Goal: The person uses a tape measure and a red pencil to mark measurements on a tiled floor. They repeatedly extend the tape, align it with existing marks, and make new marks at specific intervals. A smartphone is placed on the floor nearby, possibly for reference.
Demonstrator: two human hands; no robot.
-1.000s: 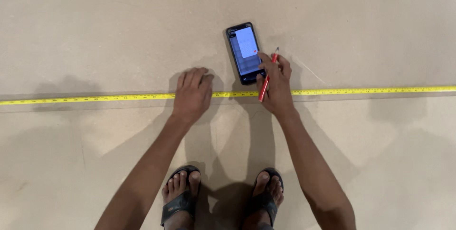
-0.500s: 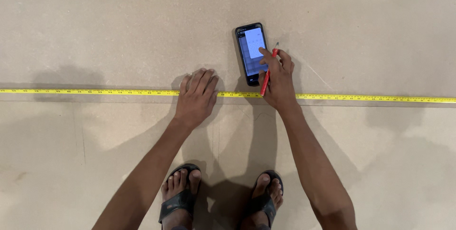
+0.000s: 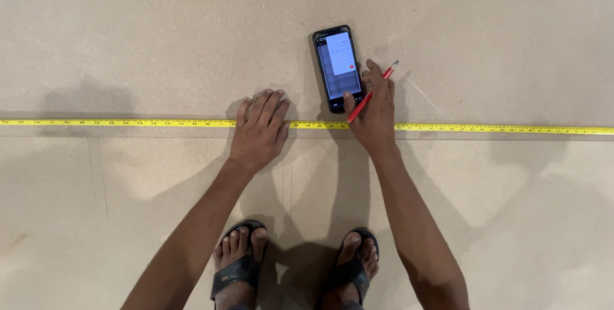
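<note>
right hand [image 3: 374, 108] grips red pencil [image 3: 372, 91], tip up-right | left hand [image 3: 259, 132] flat on crosswise yellow tape [image 3: 128, 122]

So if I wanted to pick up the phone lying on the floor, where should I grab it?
Probably by its two long edges, near the top end, coming from above. The phone lies flat, screen up, and the right hand with the red pencil crowds its lower end.
</note>
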